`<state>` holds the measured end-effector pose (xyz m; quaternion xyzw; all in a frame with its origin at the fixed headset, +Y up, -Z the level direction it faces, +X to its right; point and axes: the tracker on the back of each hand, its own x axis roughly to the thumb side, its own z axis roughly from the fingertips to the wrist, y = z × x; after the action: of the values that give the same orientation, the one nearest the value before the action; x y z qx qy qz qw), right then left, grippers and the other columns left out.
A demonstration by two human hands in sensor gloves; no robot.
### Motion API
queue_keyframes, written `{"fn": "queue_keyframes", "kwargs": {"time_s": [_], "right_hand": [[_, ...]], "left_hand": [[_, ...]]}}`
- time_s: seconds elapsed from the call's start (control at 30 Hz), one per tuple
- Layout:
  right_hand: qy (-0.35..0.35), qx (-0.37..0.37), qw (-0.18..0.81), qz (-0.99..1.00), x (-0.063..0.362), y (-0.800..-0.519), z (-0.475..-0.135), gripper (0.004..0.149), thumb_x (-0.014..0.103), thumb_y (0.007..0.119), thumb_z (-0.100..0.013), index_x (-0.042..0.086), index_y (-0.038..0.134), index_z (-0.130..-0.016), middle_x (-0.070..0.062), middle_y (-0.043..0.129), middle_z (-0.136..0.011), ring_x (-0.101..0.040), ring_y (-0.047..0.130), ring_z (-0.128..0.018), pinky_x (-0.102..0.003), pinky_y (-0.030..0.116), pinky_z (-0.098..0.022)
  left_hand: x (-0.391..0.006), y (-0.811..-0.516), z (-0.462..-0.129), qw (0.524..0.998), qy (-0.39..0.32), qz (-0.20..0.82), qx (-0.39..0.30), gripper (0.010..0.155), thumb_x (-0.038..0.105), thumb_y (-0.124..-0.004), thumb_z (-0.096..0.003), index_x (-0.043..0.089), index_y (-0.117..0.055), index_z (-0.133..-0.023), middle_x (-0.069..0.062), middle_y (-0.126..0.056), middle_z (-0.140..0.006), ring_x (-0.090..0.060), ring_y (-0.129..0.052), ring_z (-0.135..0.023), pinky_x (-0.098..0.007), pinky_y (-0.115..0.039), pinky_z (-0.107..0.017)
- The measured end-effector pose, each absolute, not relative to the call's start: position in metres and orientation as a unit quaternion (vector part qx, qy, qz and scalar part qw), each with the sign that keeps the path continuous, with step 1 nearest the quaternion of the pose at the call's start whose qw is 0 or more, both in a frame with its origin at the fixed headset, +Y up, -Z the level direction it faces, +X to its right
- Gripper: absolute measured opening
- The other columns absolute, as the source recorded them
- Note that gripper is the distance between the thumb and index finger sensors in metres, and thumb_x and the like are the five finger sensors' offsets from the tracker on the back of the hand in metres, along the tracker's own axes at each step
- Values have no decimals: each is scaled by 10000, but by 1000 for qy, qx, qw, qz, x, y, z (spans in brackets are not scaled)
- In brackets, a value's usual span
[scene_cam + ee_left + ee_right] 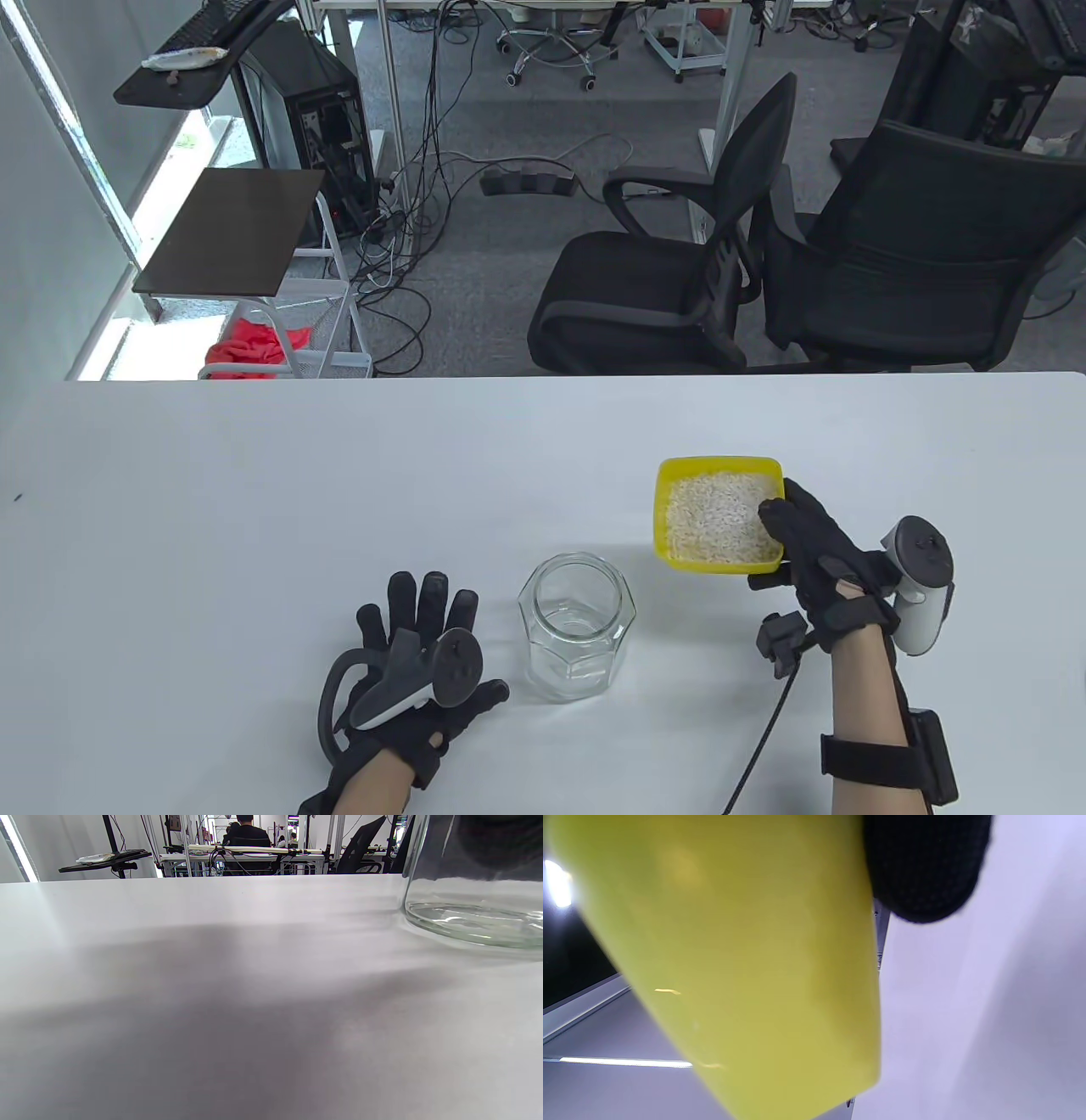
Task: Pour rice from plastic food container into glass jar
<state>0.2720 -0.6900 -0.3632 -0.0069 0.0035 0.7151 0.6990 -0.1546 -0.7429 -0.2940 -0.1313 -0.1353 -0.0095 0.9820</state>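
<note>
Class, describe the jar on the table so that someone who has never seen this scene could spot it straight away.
On the white table, look near the front edge, between the left hand lying flat and the right hand gripping a yellow container of rice. The jar stands upright there with its mouth open. It is the only clear glass thing, faceted and empty.

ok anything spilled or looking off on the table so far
Nothing stands out. The rice all sits inside the yellow container, which the right hand grips at its near right corner. The glass jar stands upright and empty, no grains around it. The left hand rests flat beside the jar.
</note>
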Motion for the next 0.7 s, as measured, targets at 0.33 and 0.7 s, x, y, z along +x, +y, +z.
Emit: {"fn": "queue_keyframes", "kwargs": {"time_s": [0.33, 0.7], "right_hand": [[-72, 25, 655, 752, 236, -666, -353, 884, 646, 838, -422, 80, 501, -1013, -135, 660, -836, -285, 849, -525, -381, 853, -270], [-132, 42, 624, 769, 217, -647, -339, 884, 657, 834, -417, 88, 504, -1007, -124, 663, -832, -278, 847, -523, -379, 845, -270]], "left_hand": [[-145, -741, -289, 981, -144, -23, -129, 1020, 827, -560, -507, 242, -82, -1194, -135, 108, -1114, -518, 142, -987, -745, -109, -653], [-142, -746, -290, 979, -146, -13, -141, 1021, 827, -555, -506, 242, -75, -1191, -135, 112, -1112, -518, 146, -985, -744, -106, -651]]}}
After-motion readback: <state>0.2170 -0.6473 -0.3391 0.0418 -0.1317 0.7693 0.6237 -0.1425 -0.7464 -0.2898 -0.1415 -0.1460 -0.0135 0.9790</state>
